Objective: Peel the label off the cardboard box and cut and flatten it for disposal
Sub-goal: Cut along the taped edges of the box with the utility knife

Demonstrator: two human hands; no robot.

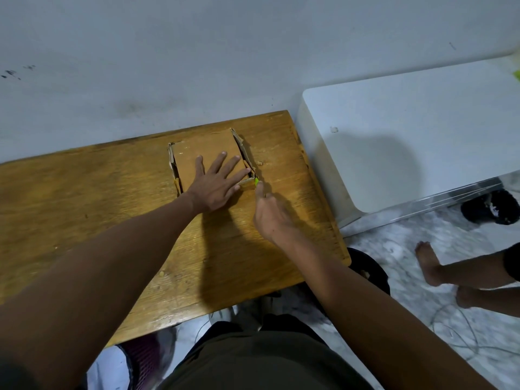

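A small brown cardboard box [197, 149] lies on the wooden table [98, 198], near its far edge. My left hand [218, 182] presses flat on the box's top face with fingers spread. My right hand [270, 213] is closed around a cutter with a green tip [256, 181]. That tip touches the box's near right corner, where a flap is loose. No label is visible on the box's top face.
A white table [408, 142] stands to the right, with a dark shoe [491, 206] under it. Another person's bare feet [430, 266] are on the marble floor at right. Small cardboard crumbs [259, 162] lie on the wood. A grey wall rises behind.
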